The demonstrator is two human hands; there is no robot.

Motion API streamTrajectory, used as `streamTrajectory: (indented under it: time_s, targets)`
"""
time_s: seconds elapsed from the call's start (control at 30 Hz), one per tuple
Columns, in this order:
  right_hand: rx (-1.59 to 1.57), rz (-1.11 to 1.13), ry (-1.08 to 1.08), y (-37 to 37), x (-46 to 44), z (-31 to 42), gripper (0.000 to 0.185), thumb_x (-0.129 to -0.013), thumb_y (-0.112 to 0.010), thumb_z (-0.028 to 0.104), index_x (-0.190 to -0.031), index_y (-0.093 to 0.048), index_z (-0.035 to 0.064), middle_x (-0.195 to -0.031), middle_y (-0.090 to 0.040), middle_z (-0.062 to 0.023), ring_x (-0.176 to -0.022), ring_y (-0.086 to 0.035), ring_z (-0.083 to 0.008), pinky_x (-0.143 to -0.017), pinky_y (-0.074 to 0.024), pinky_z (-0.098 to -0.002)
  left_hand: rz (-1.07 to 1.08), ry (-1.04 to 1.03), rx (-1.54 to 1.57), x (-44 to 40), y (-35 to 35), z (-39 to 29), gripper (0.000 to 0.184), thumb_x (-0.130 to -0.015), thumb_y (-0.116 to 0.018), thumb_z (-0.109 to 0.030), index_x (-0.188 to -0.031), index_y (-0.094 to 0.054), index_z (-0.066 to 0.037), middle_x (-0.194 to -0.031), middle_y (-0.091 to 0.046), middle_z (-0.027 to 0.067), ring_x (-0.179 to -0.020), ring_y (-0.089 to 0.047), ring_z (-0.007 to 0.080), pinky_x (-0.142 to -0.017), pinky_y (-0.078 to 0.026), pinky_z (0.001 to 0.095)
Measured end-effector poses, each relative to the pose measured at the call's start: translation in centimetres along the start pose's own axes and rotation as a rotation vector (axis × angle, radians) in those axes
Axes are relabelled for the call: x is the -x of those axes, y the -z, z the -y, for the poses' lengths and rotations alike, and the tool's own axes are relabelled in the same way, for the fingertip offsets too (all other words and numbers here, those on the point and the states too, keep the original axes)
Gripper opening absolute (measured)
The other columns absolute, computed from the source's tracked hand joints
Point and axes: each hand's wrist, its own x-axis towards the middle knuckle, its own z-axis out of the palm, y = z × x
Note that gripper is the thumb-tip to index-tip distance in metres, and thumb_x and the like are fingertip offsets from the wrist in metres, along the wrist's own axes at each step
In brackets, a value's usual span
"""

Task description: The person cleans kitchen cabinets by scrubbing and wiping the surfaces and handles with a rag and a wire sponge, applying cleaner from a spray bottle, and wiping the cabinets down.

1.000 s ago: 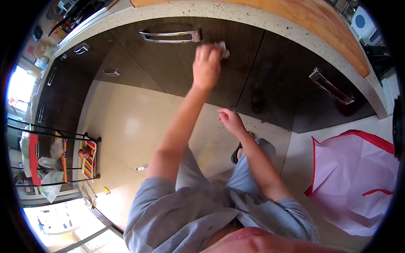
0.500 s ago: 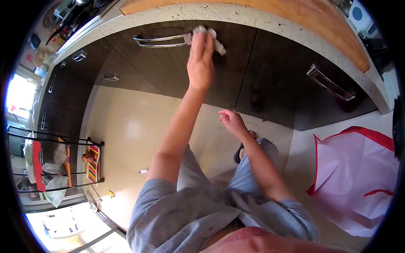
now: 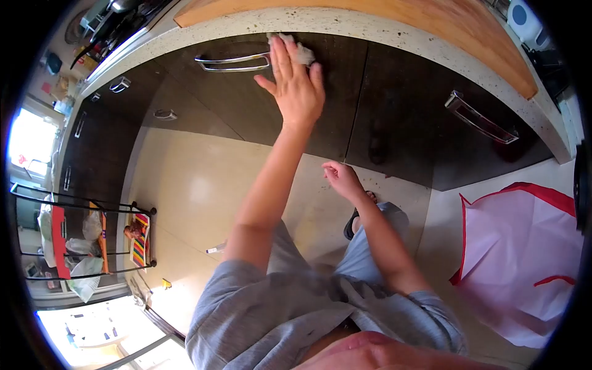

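My left hand lies against the dark cabinet front, just right of a silver handle. Its fingers are stretched out and the thumb is spread. A crumpled whitish cloth is under its fingertips, pressed on the panel close below the counter edge. Lower and to the right, my right hand hangs in front of the cabinet's bottom edge with its fingers curled in. Nothing shows in it, and it touches nothing visible.
Above the cabinets runs a speckled counter with a wooden board. Another handle is on the right door. A white and red bag stands at the right. A black-framed rack is at the left. A marker lies on the floor.
My left hand has moved up with the cloth, and its fingers have gone from bunched to spread. The cloth is now nearer the counter edge. My right hand has barely moved.
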Motion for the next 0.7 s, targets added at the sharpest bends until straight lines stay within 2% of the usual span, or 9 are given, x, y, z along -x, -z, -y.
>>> streamTrajectory:
  time_s: [0.03, 0.13, 0.17, 0.2, 0.27, 0.33, 0.47, 0.5, 0.7]
  targets:
    - [0.014, -0.011, 0.019, 0.0, -0.1, -0.5, 0.019, -0.082, -0.051, 0.013, -0.097, -0.058, 0.0033, -0.083, -0.064, -0.0114, -0.074, -0.063, -0.0216, -0.066, -0.0484, -0.0301, 0.029, 0.009, 0.010, -0.1, -0.1, -0.3, 0.069, -0.083, -0.048, -0.037, -0.133, -0.022, 0.003, -0.141, -0.013, 0.0231, -0.131, -0.014, 0.0358, -0.097, -0.008, 0.0607]
    - [0.079, -0.020, 0.034, 0.0, -0.5, -0.9, 0.019, -0.082, -0.052, 0.013, -0.097, -0.058, 0.0033, -0.083, -0.064, -0.0116, -0.074, -0.063, -0.0220, -0.066, -0.0485, -0.0302, -0.005, 0.065, 0.308, 0.7, -1.2, -5.2, 0.077, -0.081, -0.049, -0.039, -0.132, -0.017, 0.008, -0.140, -0.005, 0.0280, -0.131, -0.005, 0.0411, -0.097, -0.008, 0.0610]
    - [0.112, -0.007, 0.009, 0.3, -0.5, 0.0, 0.019, -0.081, -0.052, 0.013, -0.096, -0.058, 0.0033, -0.083, -0.064, -0.0117, -0.075, -0.063, -0.0223, -0.066, -0.0485, -0.0303, 0.151, -0.039, 0.272, 1.0, -0.8, -6.5, 0.082, -0.082, -0.048, -0.038, -0.132, -0.006, 0.012, -0.139, 0.002, 0.0313, -0.130, 0.002, 0.0437, -0.097, -0.006, 0.0615]
    - [0.142, 0.015, -0.024, 0.4, -0.1, 0.5, 0.019, -0.081, -0.052, 0.013, -0.096, -0.058, 0.0032, -0.083, -0.064, -0.0119, -0.075, -0.063, -0.0226, -0.066, -0.0486, -0.0304, 0.105, -0.086, 0.351, 1.1, -1.0, -6.8, 0.082, -0.081, -0.049, -0.039, -0.133, -0.009, 0.011, -0.139, 0.000, 0.0308, -0.130, 0.000, 0.0444, -0.097, -0.006, 0.0616]
    - [0.063, 0.014, -0.011, 0.2, 0.2, 0.2, 0.019, -0.081, -0.053, 0.014, -0.095, -0.058, 0.0032, -0.084, -0.064, -0.0124, -0.077, -0.063, -0.0235, -0.067, -0.0484, -0.0312, 0.151, -0.173, 0.227, 0.7, -1.0, -5.0, 0.080, -0.081, -0.049, -0.041, -0.134, -0.012, 0.008, -0.140, -0.004, 0.0289, -0.130, -0.004, 0.0424, -0.098, -0.007, 0.0610]
    - [0.030, 0.007, 0.000, 0.2, -0.2, -0.1, 0.019, -0.081, -0.053, 0.015, -0.095, -0.059, 0.0032, -0.084, -0.064, -0.0127, -0.077, -0.063, -0.0240, -0.067, -0.0482, -0.0320, 0.119, -0.287, -0.004, 0.2, -0.6, -2.6, 0.071, -0.082, -0.048, -0.040, -0.135, -0.021, -0.002, -0.142, -0.013, 0.0211, -0.130, -0.015, 0.0375, -0.097, -0.008, 0.0614]
    - [0.056, 0.000, 0.020, -0.5, -0.1, -1.8, 0.019, -0.082, -0.053, 0.017, -0.093, -0.059, 0.0036, -0.082, -0.064, -0.0128, -0.075, -0.062, -0.0240, -0.067, -0.0477, -0.0326, 0.229, -0.216, 0.232, 4.1, -2.2, -2.8, 0.069, -0.081, -0.048, -0.042, -0.134, -0.025, -0.003, -0.141, -0.014, 0.0220, -0.131, -0.013, 0.0376, -0.097, -0.009, 0.0618]
    - [0.065, -0.013, 0.049, -0.4, -0.6, -1.6, 0.018, -0.082, -0.053, 0.017, -0.093, -0.059, 0.0038, -0.082, -0.064, -0.0127, -0.074, -0.062, -0.0239, -0.067, -0.0476, -0.0326, 0.363, -0.260, 0.270, 4.9, -1.9, -3.3, 0.070, -0.081, -0.048, -0.042, -0.134, -0.025, -0.002, -0.141, -0.013, 0.0215, -0.131, -0.011, 0.0374, -0.096, -0.010, 0.0625]
    - [0.015, 0.010, 0.025, -0.6, -0.3, -1.0, 0.018, -0.082, -0.053, 0.017, -0.094, -0.059, 0.0043, -0.082, -0.064, -0.0123, -0.074, -0.062, -0.0243, -0.067, -0.0473, -0.0329, 0.166, -0.430, 0.169, 0.3, -0.9, -3.9, 0.068, -0.081, -0.049, -0.042, -0.132, -0.029, -0.002, -0.141, -0.018, 0.0179, -0.129, -0.018, 0.0357, -0.093, -0.018, 0.0635]
